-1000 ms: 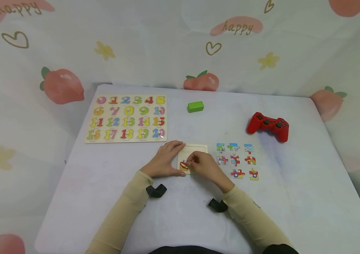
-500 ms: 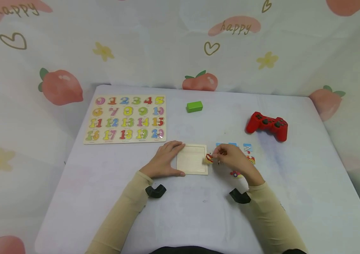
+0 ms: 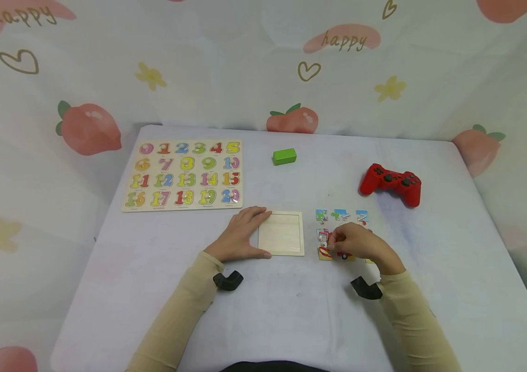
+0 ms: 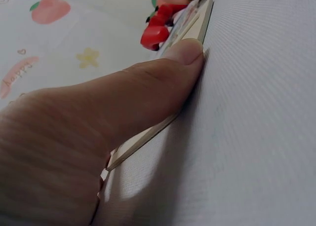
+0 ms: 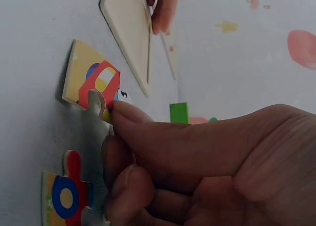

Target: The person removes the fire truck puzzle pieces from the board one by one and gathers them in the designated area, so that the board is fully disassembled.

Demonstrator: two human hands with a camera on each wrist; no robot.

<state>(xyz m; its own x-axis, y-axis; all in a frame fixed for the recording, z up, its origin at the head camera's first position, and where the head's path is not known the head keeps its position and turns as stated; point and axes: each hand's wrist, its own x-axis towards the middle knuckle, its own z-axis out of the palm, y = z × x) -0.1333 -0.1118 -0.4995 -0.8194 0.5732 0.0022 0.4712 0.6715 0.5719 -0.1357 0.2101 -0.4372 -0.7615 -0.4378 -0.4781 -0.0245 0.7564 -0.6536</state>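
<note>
A shallow wooden puzzle tray (image 3: 281, 235) lies flat with its bare base showing. My left hand (image 3: 241, 235) rests at its left side, fingers at the far corner and thumb (image 4: 148, 88) laid along the near edge. My right hand (image 3: 358, 243) pinches a red and yellow puzzle piece (image 5: 96, 78) by its edge between thumb and fingers. That piece is just right of the tray, at the near left of the other pieces. A piece with a blue wheel (image 5: 66, 196) lies beside it. The right hand hides part of the puzzle set.
Blue-topped pieces (image 3: 340, 214) form the far row of the set. A number board (image 3: 184, 175) lies at the back left, a green block (image 3: 284, 156) at the back middle. A red game controller (image 3: 391, 185) lies at the back right.
My right hand has lifted the puzzle piece out of the tray and carried it right, down to the near left of the other pieces. The left hand has stayed put.
</note>
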